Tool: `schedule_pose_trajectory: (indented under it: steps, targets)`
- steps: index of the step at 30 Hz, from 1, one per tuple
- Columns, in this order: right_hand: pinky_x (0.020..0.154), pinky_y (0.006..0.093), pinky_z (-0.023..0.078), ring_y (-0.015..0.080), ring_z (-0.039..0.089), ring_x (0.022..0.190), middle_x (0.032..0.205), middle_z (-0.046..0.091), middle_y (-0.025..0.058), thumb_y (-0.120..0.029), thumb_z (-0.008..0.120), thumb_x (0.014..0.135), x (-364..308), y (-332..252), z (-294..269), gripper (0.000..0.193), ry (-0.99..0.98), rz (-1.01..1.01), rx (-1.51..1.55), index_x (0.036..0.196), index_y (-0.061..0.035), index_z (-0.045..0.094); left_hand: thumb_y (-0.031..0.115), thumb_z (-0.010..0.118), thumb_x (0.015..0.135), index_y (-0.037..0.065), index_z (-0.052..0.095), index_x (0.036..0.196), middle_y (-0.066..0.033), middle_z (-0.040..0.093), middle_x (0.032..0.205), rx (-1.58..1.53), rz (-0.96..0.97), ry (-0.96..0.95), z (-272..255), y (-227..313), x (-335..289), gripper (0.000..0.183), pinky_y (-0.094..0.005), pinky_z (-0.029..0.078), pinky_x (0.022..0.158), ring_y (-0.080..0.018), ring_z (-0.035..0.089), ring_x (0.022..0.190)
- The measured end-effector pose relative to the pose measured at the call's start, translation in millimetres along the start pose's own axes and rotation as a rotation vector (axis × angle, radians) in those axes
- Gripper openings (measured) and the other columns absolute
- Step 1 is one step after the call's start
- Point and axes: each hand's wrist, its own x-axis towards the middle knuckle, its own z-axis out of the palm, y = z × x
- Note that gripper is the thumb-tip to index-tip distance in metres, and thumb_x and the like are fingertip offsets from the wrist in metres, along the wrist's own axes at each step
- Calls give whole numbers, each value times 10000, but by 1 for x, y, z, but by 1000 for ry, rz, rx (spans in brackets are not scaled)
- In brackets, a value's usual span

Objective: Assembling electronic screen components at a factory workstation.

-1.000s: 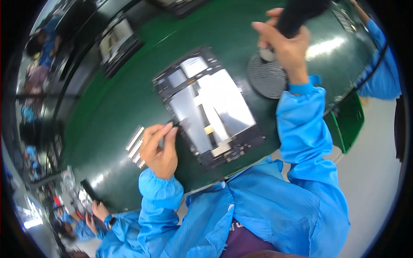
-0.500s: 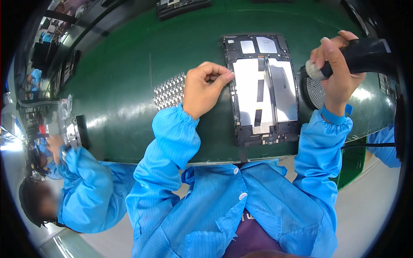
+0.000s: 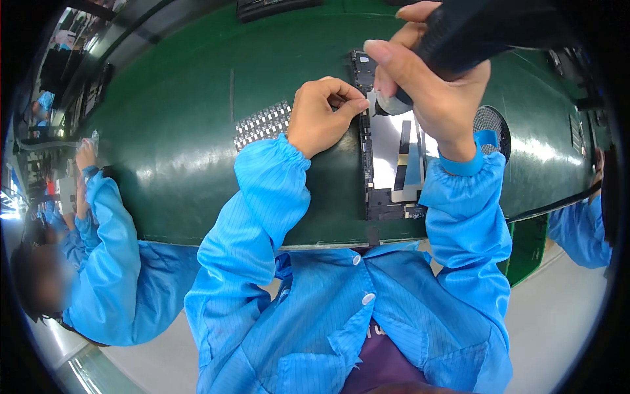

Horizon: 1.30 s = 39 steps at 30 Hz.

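Note:
An opened tablet [image 3: 387, 154] lies on the green bench in front of me, its pale battery panels and dark frame showing. My left hand [image 3: 323, 118] is at its left edge, thumb and forefinger pinched together; whatever they may hold is too small to make out. My right hand [image 3: 441, 98] is wrapped round a thick black hand-held tool [image 3: 462, 39] with a pale rounded tip. That tip is over the tablet's upper part, close to my left fingertips. My right hand and sleeve cover much of the tablet's right side.
A sheet of small white-and-dark pieces [image 3: 262, 126] lies left of my left hand. Right of my right wrist is a round black object with a meshed face [image 3: 492, 128]. A black device [image 3: 279, 8] lies at the far edge. A person in blue [image 3: 108, 262] sits at left.
My right hand has swung left with the black tool, from beside the tablet to over it. My left hand has shifted slightly right and away from me, still pinched at the tablet's edge.

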Motion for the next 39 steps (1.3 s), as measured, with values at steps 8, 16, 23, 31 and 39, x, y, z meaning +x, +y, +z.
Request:
schedule_pose_trajectory:
  steps: [8,16,23,31,39]
  targets:
    - [450,206,428,97,559,499,630,595,71,61,681,747,6,21,2,321,-34,-17,-28,998,45,482,66,725,729,-37,639,816,-82,646,696,-89,-167,-68,-5,1,8,160,-243,493,471,-134,617,583]
    - [441,210,428,97,555,484,623,591,65,64,678,747,48,84,4,314,-462,-783,645,991,46,482,67,711,746,-30,625,799,-92,650,706,-105,-238,-117,-8,5,12,140,-239,501,444,-138,639,581]
    - [464,230,435,111,550,493,632,585,64,53,676,753,20,69,2,298,-312,-480,228,997,26,508,47,675,756,-40,640,802,-96,656,699,-80,-246,-78,-13,1,7,104,-247,512,477,-140,639,585]
    - [454,190,415,61,548,517,617,583,23,18,722,737,1,52,4,240,-107,-178,-156,930,15,578,83,676,765,-20,658,882,-104,636,738,439,57,-22,-57,6,-30,157,-286,479,579,-153,607,647]
    - [484,230,436,107,546,507,619,571,53,63,668,763,15,33,-7,269,-65,-341,-158,990,1,538,131,801,604,20,662,932,-101,598,807,693,-140,166,-134,7,-62,374,-316,469,581,-205,567,625]
